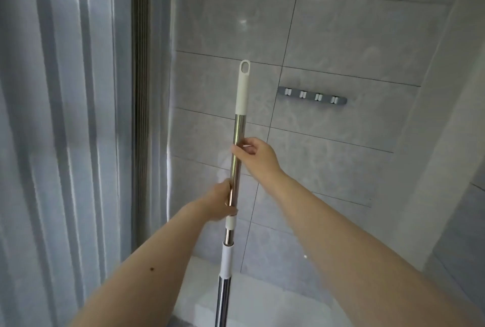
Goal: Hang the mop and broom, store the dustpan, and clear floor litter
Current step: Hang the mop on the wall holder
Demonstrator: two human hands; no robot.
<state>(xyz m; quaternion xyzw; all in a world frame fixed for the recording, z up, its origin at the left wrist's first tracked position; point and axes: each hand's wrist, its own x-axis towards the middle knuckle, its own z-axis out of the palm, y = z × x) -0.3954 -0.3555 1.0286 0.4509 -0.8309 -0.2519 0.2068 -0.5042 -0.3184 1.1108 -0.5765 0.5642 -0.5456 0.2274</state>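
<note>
Pole (237, 148) upright before us, our right hand (256, 154) pinching its steel shaft above, left hand (219, 202) wrapped below, wall rack (312, 95) well apart rightward.

One pole (237, 143), two hands, one rack (312, 95) (four clips)

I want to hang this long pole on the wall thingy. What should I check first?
1. Both hands hold the pole: ok, left hand low, right hand above.
2. Wall rack in sight: ok, to the right of the pole.
3. Rack clips free: ok, all four look empty.
4. Pole at a clip: not ok, it is off to the left.
5. Mop or broom: cannot tell, the head is out of view.
</note>
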